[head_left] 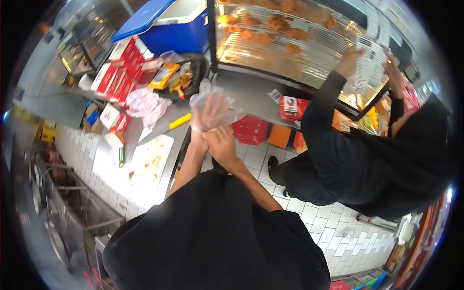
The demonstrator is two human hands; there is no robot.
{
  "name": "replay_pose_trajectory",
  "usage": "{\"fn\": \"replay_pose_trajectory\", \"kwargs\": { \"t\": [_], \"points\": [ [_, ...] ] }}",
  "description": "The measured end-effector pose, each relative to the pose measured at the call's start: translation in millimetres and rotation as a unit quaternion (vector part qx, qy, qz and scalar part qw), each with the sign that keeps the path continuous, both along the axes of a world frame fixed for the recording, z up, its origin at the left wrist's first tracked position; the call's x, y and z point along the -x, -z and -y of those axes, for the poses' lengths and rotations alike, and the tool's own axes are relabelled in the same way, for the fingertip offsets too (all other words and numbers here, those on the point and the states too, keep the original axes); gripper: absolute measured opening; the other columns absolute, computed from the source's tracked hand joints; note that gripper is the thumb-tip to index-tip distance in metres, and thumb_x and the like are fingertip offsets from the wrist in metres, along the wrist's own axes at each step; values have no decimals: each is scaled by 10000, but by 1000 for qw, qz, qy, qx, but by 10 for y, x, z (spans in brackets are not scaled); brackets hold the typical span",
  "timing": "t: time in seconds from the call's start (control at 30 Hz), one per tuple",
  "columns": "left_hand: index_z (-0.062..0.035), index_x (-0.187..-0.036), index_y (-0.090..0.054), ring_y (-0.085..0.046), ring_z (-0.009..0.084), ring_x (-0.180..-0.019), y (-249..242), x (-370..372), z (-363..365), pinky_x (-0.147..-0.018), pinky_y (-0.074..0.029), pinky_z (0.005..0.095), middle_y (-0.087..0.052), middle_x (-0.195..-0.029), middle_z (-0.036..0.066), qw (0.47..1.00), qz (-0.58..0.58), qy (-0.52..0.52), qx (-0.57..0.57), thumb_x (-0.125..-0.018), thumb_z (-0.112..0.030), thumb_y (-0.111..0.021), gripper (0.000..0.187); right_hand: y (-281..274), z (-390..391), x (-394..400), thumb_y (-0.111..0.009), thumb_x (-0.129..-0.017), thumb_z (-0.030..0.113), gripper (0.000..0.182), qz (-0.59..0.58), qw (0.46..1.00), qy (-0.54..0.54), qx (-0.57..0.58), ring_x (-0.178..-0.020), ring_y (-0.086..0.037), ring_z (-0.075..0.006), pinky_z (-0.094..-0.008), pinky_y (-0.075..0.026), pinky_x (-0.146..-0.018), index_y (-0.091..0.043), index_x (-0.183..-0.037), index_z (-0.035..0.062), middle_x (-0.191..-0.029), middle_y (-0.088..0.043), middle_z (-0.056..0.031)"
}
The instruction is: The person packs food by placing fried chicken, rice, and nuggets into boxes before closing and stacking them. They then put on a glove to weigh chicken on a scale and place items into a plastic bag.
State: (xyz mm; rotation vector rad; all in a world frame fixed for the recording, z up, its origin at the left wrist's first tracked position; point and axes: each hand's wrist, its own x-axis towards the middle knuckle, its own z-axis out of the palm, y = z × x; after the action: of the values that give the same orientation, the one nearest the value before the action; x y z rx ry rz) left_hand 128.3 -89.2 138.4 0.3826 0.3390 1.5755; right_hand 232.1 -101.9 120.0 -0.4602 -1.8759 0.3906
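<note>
My left hand (207, 116) is raised with its fingers spread inside a loose, clear plastic glove (233, 116). My right hand (221, 144) is closed at the left wrist, pinching the glove's cuff. Just left of the hands, a knife with a yellow handle (180, 121) lies on the steel counter. Below it is a white cutting board (153, 157) with brown crumbs and stains. A crumpled pale pink cloth or paper (145, 105) lies beyond the knife. The fingertips of my right hand are partly hidden against the wrist.
A dark pan (195, 72) holds food pieces and a yellow packet. Red-and-white boxes (116, 79) are stacked beside a blue cooler (181, 31). A heated glass cabinet (285, 41) with fried food stands ahead. At right, a person in black (367, 164) holds up a printed sheet (368, 65).
</note>
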Motion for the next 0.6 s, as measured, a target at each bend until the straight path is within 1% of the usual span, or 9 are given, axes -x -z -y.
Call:
{"fn": "replay_pose_trajectory", "kwargs": {
  "t": [0.07, 0.13, 0.2, 0.23, 0.33, 0.37, 0.43, 0.5, 0.6],
  "points": [
    [-95, -1470, -352, -462, 311, -1307, -53, 1, -68, -1079, -372, 460, -450, -1457, 130, 974, -220, -32, 43, -970, -513, -480, 664, -17, -22, -37, -630, -787, 15, 109, 21, 999, 36, 10, -768, -568, -290, -409, -428, -691, -583, -879, 53, -837, -601, -101],
    [-47, -1406, -436, -566, 291, -1195, -16, 66, -71, -1013, -443, 374, -560, -1338, 125, 962, -252, -48, 90, -968, -336, -582, 544, 45, -32, -41, -611, -820, 14, 90, -1, 997, 58, 48, -769, -564, -293, -405, -427, -696, -572, -896, 44, -839, -597, -109],
    [-19, -1341, -501, -597, 264, -1130, 191, 210, -102, -966, -460, 337, -605, -1260, 125, 812, -564, -154, 7, -963, -216, -590, 435, 127, -42, -30, -591, -853, 12, 71, -24, 993, 80, 82, -769, -561, -296, -401, -426, -700, -560, -912, 36, -841, -592, -118],
    [7, -1298, -518, -592, 227, -1095, 309, 347, -161, -933, -457, 300, -609, -1225, 118, 661, -733, -163, -12, -960, -160, -560, 379, 169, -43, -5, -578, -876, 14, 56, -63, 988, 83, 112, -778, -559, -299, -396, -428, -713, -552, -924, 27, -847, -587, -130],
    [7, -1283, -519, -580, 203, -1080, 538, 291, -54, -923, -455, 309, -611, -1193, 100, 607, -786, 18, 117, -960, -171, -559, 370, 257, -95, 70, -582, -900, 34, 74, -92, 977, 102, 163, -805, -549, -288, -380, -430, -739, -544, -961, 17, -885, -573, -138],
    [4, -1134, -656, -633, 248, -1003, 475, 172, -10, -886, -473, 367, -679, -1093, 130, 754, -646, -12, 116, -896, -118, -546, 289, 248, -141, 94, -601, -901, 52, 109, -81, 971, 120, 188, -824, -542, -274, -371, -430, -751, -544, -986, 15, -917, -564, -134],
    [-18, -1370, -462, -495, 272, -1227, 400, 72, -94, -1031, -388, 389, -505, -1360, 145, 929, -328, -17, 170, -984, -442, -432, 575, 62, -156, 49, -646, -877, 91, 198, -112, 971, 137, 163, -843, -531, -257, -361, -427, -755, -543, -1029, 19, -950, -550, -124],
    [-56, -1523, -179, -267, 269, -1416, 204, 65, -42, -1123, -282, 419, -238, -1563, 148, 981, -66, -20, 180, -982, -628, -289, 795, -104, -62, -31, -770, -772, 187, 487, -137, 964, 153, 171, -891, -501, -219, -337, -419, -756, -522, -1165, 38, -1036, -509, -105],
    [-76, -1526, -204, -262, 279, -1425, 323, 79, -135, -1109, -303, 429, -265, -1556, 155, 983, -107, -49, 143, -988, -604, -315, 762, -167, 20, -31, -798, -719, 195, 609, 9, 963, 151, 225, -835, -510, -207, -336, -421, -749, -493, -1225, 45, -982, -525, -80]
  ]
}}
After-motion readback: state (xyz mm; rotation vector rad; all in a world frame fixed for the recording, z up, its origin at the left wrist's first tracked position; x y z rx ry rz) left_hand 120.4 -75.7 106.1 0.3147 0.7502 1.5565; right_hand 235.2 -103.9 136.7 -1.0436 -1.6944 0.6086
